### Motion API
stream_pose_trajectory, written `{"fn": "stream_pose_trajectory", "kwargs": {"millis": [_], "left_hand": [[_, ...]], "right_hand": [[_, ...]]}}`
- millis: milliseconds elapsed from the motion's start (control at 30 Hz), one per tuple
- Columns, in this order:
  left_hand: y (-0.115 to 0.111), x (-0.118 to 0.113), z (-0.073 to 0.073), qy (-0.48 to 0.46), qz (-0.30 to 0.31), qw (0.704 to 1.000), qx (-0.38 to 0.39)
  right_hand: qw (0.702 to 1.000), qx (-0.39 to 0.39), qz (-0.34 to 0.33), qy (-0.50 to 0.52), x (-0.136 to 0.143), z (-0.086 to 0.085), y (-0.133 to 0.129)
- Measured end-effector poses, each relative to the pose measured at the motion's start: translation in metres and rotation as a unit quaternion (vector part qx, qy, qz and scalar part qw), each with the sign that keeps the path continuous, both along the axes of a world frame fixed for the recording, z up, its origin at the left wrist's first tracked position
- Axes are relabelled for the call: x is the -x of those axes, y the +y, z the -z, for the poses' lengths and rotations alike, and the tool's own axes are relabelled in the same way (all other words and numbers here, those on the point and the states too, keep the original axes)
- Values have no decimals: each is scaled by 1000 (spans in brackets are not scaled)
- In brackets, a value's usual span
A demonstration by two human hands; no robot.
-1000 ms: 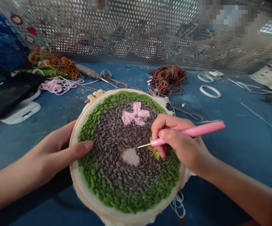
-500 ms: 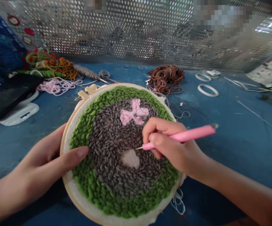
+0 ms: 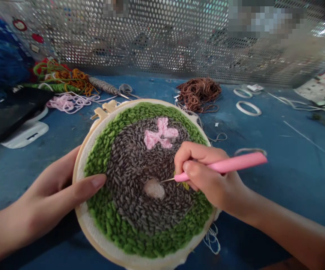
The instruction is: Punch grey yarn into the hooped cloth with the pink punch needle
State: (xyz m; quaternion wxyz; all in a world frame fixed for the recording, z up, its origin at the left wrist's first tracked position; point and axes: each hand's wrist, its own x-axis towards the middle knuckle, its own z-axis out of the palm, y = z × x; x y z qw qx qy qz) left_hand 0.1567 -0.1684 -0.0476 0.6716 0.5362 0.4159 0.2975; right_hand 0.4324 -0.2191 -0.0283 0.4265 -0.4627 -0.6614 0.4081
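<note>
Pink plastic forms the handle of the punch needle (image 3: 224, 164), tilted across the right side of an embroidery hoop (image 3: 80, 223); no lettering can be made out along it. Small pale marks on the black packet (image 3: 13, 112) at far left are too small to read; apple-shaped stickers (image 3: 20, 24) show on the perforated metal panel (image 3: 162, 41) behind.

Pale wood rings the hoop, its clamp pieces (image 3: 104, 109) at the upper left; cream cloth shows inside the rim, then a thick band of green loops (image 3: 103, 221), then a round field of dark grey loops (image 3: 131, 161); a raised pink flower (image 3: 161, 134) sits near the top, and a small bare patch (image 3: 154, 188) of pale cloth lies just below the middle.

The hoop is held tilted above the blue table (image 3: 275, 150), between both hands; the left hand (image 3: 50, 191) clasps its left edge, thumb flat on the green loops, the other fingers mostly hidden behind; the right hand (image 3: 207, 172) pinches the handle between thumb and fingers, beside a bit of yellow-green yarn (image 3: 185, 185); the metal tip reaches the bare patch's upper right edge, though whether it pierces the cloth cannot be told.
</note>
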Motion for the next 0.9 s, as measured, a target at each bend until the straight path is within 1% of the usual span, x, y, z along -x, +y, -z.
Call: {"fn": "stream_pose_trajectory", "kwargs": {"millis": [67,100,167,200,233,267,300,367,400,467,567,633,733,833,900], "left_hand": [[-6,-6,-5,-3,-49,999,22],[-8,-9,-7,-6,-67,997,25],[-11,-14,-9,-6,-83,996,24],[-12,-15,-10,-5,-87,996,22],[-12,-16,-11,-4,-90,996,21],[-12,-17,-11,-2,-92,995,24],[-12,-17,-12,-2,-92,995,28],[-12,-16,-12,0,-90,995,32],[-11,-15,-13,3,-87,996,32],[-11,-14,-12,12,-85,996,25],[-10,-12,-12,26,-87,996,10],[-9,-13,-12,31,-87,996,3],[-10,-16,-13,23,-79,997,10],[-11,-15,-13,12,-73,997,12],[-10,-9,-9,11,-70,997,-7]], "right_hand": [[994,-66,-16,-84,4,0,-2],[987,-101,-22,-126,7,0,-3],[965,-166,-31,-200,11,3,-4],[957,-183,-35,-224,13,4,-3],[954,-187,-38,-231,14,5,-3],[960,-171,-40,-218,13,5,-2],[973,-138,-37,-184,12,5,-1],[996,-49,-18,-70,7,3,0],[1000,-11,-4,-9,5,3,1],[996,39,22,82,0,3,1],[987,58,43,143,-4,5,1],[986,59,45,149,-4,6,0],[991,60,28,119,-4,5,-1],[998,31,3,53,-2,0,-3],[999,-18,-14,-24,2,-1,-5]]}}
